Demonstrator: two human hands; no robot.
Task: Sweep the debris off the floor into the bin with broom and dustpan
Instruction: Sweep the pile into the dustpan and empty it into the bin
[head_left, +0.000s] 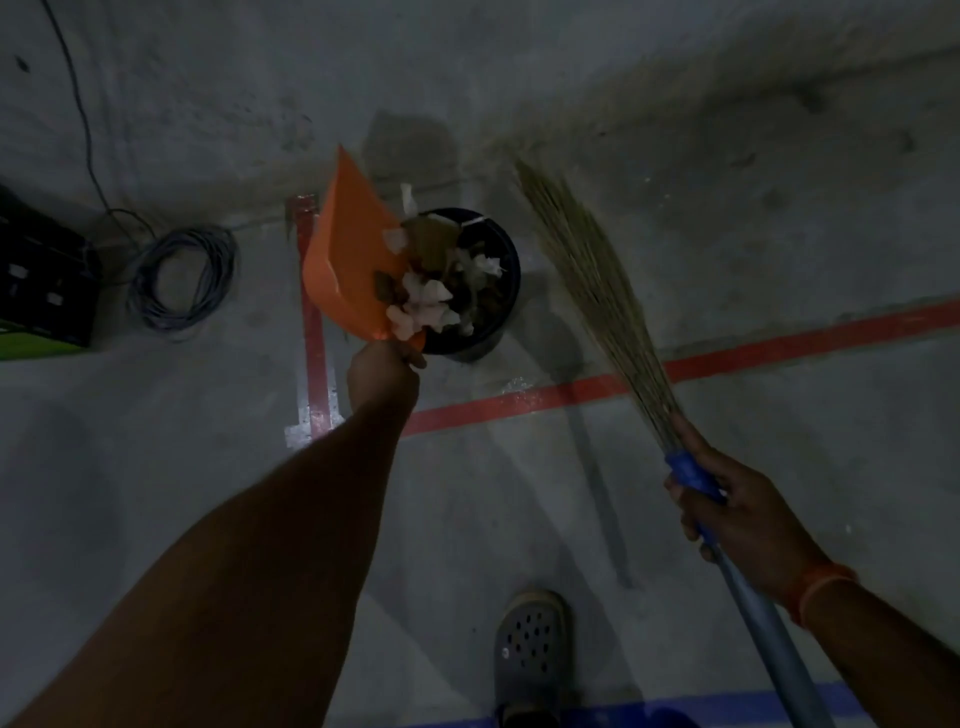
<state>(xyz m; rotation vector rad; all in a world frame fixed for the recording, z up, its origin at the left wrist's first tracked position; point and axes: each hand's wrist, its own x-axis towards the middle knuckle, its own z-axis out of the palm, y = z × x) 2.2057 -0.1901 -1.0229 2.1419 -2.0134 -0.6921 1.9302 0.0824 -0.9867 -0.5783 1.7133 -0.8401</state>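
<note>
Dump step: left hand (382, 376) grasps the orange dustpan (353, 260), tipped over the black bin (501, 312), debris (426, 301) sliding in; right hand (737, 514) clenches the broom (592, 291) handle, held off the floor; next, likely tip steeper to clear the pan.

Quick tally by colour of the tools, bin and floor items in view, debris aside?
Orange: 1, dustpan
Black: 2, bin, crate
Blue-handled: 1, broom
Grey: 2, coiled cable, clog
Total: 6
</note>
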